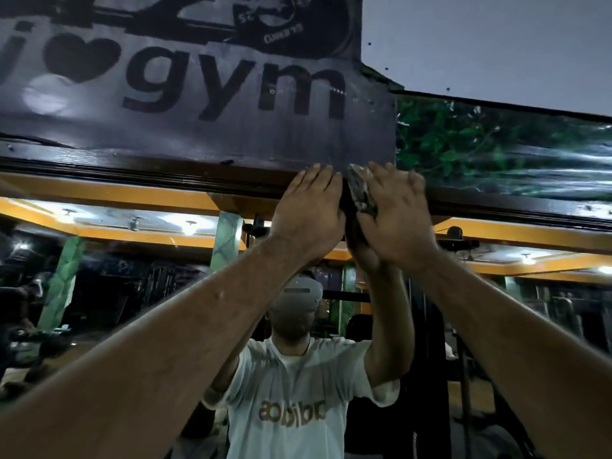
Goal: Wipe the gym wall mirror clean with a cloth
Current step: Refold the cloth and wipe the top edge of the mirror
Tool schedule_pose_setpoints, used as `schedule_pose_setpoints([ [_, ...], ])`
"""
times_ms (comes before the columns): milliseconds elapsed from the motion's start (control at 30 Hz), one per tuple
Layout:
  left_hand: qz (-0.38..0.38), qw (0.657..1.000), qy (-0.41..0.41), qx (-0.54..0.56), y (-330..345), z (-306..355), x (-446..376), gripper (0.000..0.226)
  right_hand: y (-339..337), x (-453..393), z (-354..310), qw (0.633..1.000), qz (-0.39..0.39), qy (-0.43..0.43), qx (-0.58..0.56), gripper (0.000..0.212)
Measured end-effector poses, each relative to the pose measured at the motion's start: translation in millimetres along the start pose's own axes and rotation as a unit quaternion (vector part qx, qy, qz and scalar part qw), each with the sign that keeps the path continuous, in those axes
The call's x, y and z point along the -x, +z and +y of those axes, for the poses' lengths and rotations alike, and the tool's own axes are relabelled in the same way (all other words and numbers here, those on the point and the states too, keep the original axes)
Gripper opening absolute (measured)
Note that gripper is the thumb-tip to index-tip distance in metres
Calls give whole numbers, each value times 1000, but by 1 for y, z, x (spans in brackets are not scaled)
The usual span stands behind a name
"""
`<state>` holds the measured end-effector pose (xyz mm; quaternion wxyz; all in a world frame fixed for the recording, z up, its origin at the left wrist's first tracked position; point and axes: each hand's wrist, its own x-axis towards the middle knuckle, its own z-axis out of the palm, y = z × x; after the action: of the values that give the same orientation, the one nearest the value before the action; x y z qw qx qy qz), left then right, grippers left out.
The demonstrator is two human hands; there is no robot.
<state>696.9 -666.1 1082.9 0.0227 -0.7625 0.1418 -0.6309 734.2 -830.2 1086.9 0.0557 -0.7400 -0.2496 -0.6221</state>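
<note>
Gym lights glare in the mirror (pixel 109 293). Both hands reach its top frame (pixel 132 175): left hand (pixel 306 210) flat-fingered, right hand (pixel 395 217) pressing the cloth (pixel 361 193) there. Glass below looks smeared, so most wiping seemingly remains.

Two raised hands side by side at the top edge of the large framed wall mirror (pixel 132 276), left hand (pixel 308 213) beside right hand (pixel 397 217), crumpled grey cloth (pixel 361 190) between them, painted "gym" sign (pixel 198 87) directly above the frame.
</note>
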Motion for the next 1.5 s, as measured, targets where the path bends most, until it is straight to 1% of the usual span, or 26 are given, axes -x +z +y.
schedule_pose_setpoints([
  [67,7,1000,-3,2,4,9,-3,58,-5,3,17,1000,-4,-29,-5,74],
  [100,5,1000,5,-2,5,11,-4,58,-7,1,30,1000,1,-26,2,74],
  [200,-16,999,38,-27,11,17,-6,60,-20,0,67,998,21,65,-1,71],
  [233,-22,998,46,-28,12,19,-8,61,-20,3,71,996,29,79,5,72],
  [300,-23,998,57,-20,15,27,-15,61,-14,11,67,997,32,71,19,73],
  [367,-17,998,58,-15,19,41,-21,61,-12,15,67,998,22,52,-2,76],
  [433,-15,998,54,-10,24,59,-24,59,-16,18,81,999,23,34,-11,79],
  [467,-13,999,52,-8,28,67,-25,58,-19,19,93,999,33,36,-8,78],
  [533,-4,999,44,-6,35,79,-27,57,-25,19,114,996,57,69,-8,76],
  [600,3,1000,30,-4,40,89,-31,56,-27,21,116,994,58,88,-6,77],
  [700,8,1000,13,11,46,108,-36,54,-21,33,115,998,51,41,-9,71],
  [767,6,1000,12,20,49,123,-40,53,-25,36,134,999,39,15,-13,68],
  [800,6,1000,12,20,51,129,-42,53,-29,35,148,999,39,21,-8,68],
  [900,4,1000,10,16,56,147,-48,55,-41,34,186,994,48,93,-16,65],
  [933,4,1000,7,17,59,152,-52,56,-42,36,190,994,55,92,-15,63],
  [967,7,1000,2,18,62,158,-55,56,-39,40,192,996,57,73,-8,62],
  [1033,16,1000,-16,18,68,172,-60,55,-36,50,196,999,49,16,5,67],
  [1100,20,999,-26,21,74,191,-64,55,-39,59,213,999,33,-8,7,69],
  [1167,12,1000,-17,22,82,210,-67,55,-47,61,245,999,29,37,16,69],
  [1233,2,1000,-5,14,89,224,-72,55,-57,62,269,994,49,96,13,70],
  [1267,2,1000,-4,8,92,231,-75,55,-59,64,275,993,56,102,16,71],
  [1333,5,1000,-10,-1,98,244,-79,55,-56,70,279,996,54,70,24,68],
  [1433,4,1000,-13,-2,104,265,-81,57,-57,80,297,999,42,6,3,65],
  [1467,2,1000,-11,-4,107,272,-81,57,-59,82,310,999,37,5,11,65],
  [1500,-2,1000,-7,-8,110,278,-81,58,-62,84,323,999,34,24,21,66],
])
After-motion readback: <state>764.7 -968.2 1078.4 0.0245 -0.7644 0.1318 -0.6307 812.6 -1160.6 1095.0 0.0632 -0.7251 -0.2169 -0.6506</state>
